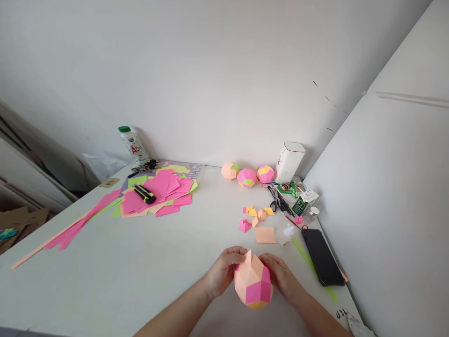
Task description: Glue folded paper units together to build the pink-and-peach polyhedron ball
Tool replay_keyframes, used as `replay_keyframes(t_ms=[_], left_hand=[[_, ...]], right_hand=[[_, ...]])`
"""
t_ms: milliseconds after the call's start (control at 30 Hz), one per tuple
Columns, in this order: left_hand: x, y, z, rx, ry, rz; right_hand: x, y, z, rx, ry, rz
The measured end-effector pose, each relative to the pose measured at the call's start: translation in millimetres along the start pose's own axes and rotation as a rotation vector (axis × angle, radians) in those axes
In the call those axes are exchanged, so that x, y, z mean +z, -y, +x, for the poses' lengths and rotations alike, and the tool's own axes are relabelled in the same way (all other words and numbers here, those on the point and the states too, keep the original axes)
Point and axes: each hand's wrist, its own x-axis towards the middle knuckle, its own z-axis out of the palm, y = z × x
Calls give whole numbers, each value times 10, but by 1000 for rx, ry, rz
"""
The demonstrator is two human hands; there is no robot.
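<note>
Between my two hands is a faceted paper ball (253, 283) in peach, pink and a little orange, with pointed peach flaps standing up at its top. My left hand (226, 269) grips its left side, thumb and fingers near the raised flaps. On the other side, my right hand (282, 276) is closed round the ball's upper right; its fingertips are partly hidden behind the paper. Just beyond the ball lie a peach paper rectangle (265, 235), a pink folded piece (244, 225) and several small orange and peach folded pieces (253, 212).
Three paper balls (247, 178) stand by the wall beside a white container (289, 162). A black phone (322, 256), scissors (273, 205) and a small jar (311, 214) are at right. Pink sheets (157, 191), a box cutter (144, 193), paper strips (82, 220) and a bottle (133, 146) lie left.
</note>
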Motion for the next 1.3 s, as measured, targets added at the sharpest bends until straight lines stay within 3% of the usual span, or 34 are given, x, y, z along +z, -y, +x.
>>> replay_keyframes(t_ms=[633, 933, 1300], left_hand=[[-17, 1, 9, 7, 11, -1], [-27, 64, -12, 10, 122, 37], [-18, 78, -11, 42, 141, 136]], right_hand=[[8, 13, 12, -8, 13, -26], [-40, 0, -9, -61, 120, -50], [-55, -98, -25, -12, 112, -80]])
